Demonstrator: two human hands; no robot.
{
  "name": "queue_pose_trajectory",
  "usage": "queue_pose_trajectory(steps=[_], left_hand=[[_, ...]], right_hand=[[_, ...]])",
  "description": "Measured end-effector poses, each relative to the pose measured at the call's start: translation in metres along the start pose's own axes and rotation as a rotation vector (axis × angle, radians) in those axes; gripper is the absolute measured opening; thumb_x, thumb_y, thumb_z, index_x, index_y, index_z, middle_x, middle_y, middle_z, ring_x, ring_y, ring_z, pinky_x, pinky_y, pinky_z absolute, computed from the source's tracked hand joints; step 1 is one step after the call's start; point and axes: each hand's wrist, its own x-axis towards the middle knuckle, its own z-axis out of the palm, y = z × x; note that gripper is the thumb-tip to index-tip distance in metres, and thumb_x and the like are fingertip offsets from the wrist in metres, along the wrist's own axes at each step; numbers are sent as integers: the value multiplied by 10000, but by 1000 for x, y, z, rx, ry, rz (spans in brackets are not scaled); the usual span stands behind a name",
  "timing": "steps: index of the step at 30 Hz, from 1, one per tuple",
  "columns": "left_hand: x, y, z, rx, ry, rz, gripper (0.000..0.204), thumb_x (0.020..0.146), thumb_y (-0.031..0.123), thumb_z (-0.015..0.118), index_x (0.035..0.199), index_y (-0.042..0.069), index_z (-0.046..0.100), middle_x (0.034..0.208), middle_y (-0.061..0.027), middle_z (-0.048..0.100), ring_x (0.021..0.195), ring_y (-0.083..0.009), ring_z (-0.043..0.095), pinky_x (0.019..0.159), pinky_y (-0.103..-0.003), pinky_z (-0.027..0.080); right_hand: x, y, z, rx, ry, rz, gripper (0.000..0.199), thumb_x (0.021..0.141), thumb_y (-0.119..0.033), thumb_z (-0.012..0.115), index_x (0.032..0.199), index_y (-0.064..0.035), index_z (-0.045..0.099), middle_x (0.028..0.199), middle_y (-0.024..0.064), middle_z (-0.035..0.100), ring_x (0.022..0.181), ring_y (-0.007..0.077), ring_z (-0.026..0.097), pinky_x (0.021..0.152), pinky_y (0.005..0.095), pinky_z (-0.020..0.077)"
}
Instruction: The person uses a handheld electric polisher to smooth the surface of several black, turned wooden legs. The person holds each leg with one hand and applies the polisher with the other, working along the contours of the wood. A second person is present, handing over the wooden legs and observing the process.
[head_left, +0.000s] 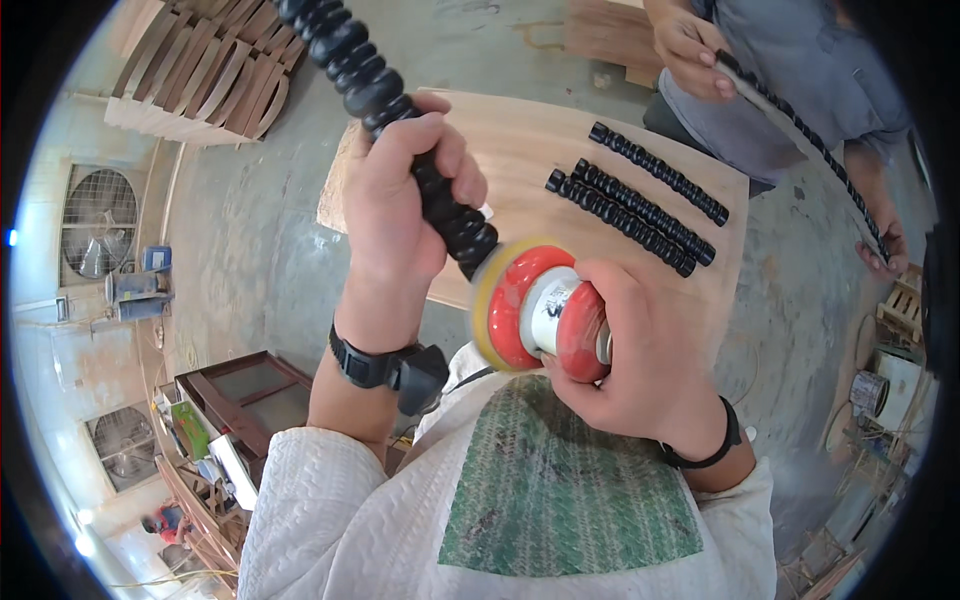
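The left hand [405,195] grips a black ribbed rod [400,130]; the right hand [640,370] clasps the red sander [535,310], whose spinning pad could nick the near fingers.

There is one view only. The camera sits on the person's head and looks steeply down over the chest, very close to the two hands, which fill the middle. Past them it sees the pale wooden counter [520,140] and the grey concrete floor [250,240] below. Its round lens bends the edges.
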Motion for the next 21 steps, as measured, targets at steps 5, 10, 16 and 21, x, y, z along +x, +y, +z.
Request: queue_pose_trajectory(steps=[5, 10, 16, 21], left_hand=[[1, -3, -5, -83, 21, -35, 193, 925, 103, 570, 1098, 29, 526, 701, -59, 507, 572, -199, 513, 550, -362, 446], [3, -2, 2, 32, 95, 30, 201, 927, 104, 576, 1107, 28, 528, 706, -53, 508, 574, -191, 502, 564, -353, 436], [4, 1, 1, 19, 94, 67, 208, 916, 89, 584, 1103, 11, 535, 697, -77, 546, 557, -207, 542, 546, -368, 465], [0, 3, -8, -73, 52, -80, 220, 927, 109, 570, 1129, 34, 527, 703, -55, 496, 580, -201, 498, 570, -365, 434]], right_hand=[[-1, 1, -3, -65, 67, -26, 776, 682, -129, 840, 1349, -42, 452, 1204, 182, 570, 909, 390, 661, 714, 444, 560], [0, 9, -4, -213, 35, 105, 739, 699, -125, 826, 1343, -39, 473, 1225, 188, 568, 1004, 398, 630, 788, 452, 548], [-7, 6, -9, -117, 107, 11, 726, 724, -110, 807, 1355, -22, 459, 1208, 208, 550, 1075, 397, 604, 846, 447, 527], [3, 12, 0, -7, 105, 123, 665, 738, -122, 798, 1309, -12, 474, 1183, 200, 548, 1029, 388, 608, 861, 434, 512]])
